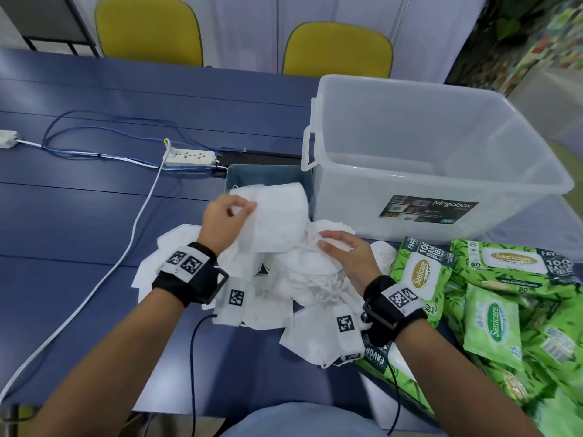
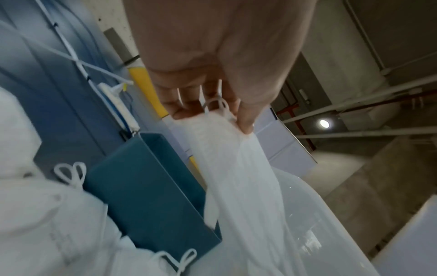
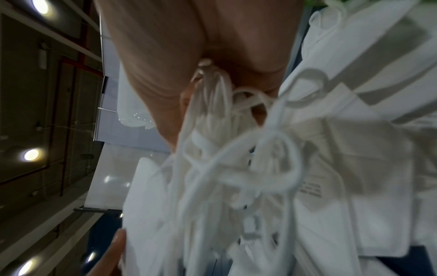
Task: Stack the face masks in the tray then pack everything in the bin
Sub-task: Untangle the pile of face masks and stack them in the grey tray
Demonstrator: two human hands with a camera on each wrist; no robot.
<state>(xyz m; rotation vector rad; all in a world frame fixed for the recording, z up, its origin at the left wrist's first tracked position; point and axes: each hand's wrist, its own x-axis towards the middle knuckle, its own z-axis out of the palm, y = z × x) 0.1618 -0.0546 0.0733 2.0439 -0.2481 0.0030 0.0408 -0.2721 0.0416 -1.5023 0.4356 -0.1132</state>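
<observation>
A heap of white face masks (image 1: 284, 288) lies on the blue table in front of me. My left hand (image 1: 239, 208) pinches the edge of a small bunch of masks (image 1: 277, 216) and holds it up over the teal tray (image 1: 268, 175). In the left wrist view the fingers (image 2: 243, 119) grip that bunch of masks (image 2: 236, 168) beside the tray (image 2: 146, 177). My right hand (image 1: 340, 250) rests on the heap with its fingers curled in the tangled ear loops (image 3: 224, 149). The clear bin (image 1: 441, 146) stands to the right of the tray with nothing showing inside.
Green wet-wipe packs (image 1: 504, 294) are piled at the right near the table edge. A white power strip (image 1: 189, 157) with blue and white cables lies left of the tray. Two yellow chairs (image 1: 148, 26) stand beyond the table.
</observation>
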